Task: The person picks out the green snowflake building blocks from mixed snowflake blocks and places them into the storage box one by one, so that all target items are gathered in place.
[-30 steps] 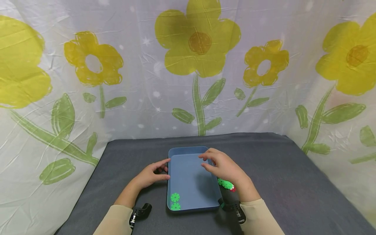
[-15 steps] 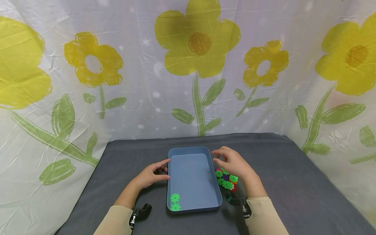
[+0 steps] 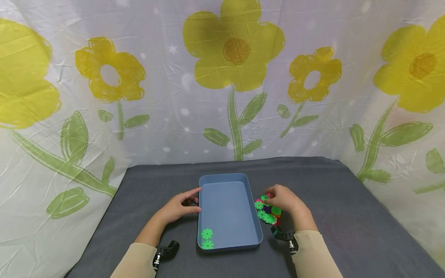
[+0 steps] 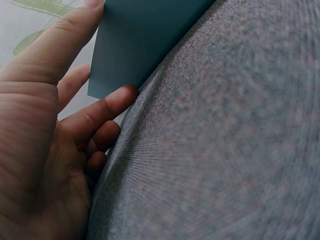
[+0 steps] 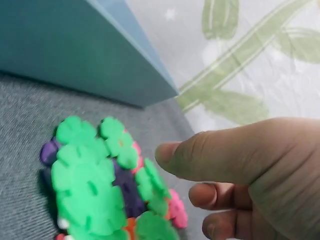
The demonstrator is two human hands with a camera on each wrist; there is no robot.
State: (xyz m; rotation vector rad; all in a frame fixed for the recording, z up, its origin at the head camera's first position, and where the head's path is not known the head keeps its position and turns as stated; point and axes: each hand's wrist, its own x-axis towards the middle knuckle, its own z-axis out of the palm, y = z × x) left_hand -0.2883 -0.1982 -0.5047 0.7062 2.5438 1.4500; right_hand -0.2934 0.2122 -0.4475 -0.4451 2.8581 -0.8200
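A blue rectangular tray (image 3: pixel 227 208) lies in the middle of the cloth, with two green snowflake discs (image 3: pixel 207 234) in its near left corner. My left hand (image 3: pixel 175 207) rests against the tray's left side; in the left wrist view its fingertips touch the outer wall (image 4: pixel 140 45). To the right of the tray is a pile of snowflake discs (image 3: pixel 268 218), mostly green, with purple, pink, orange, red and white ones among them. Over the pile's far side reaches my right hand (image 3: pixel 286 199). In the right wrist view, its thumb (image 5: pixel 200 154) is apart from the fingers, nothing visible between them.
Dark grey cloth (image 3: pixel 347 216) covers the table. Behind it hangs a pale curtain (image 3: pixel 167 116) printed with yellow flowers. Each wrist wears a black camera mount, such as the one on the left (image 3: pixel 168 250).
My right hand has moved from above the tray out to the right, then down toward the disc pile, which is now less covered. The left hand, tray and two discs inside stay put.
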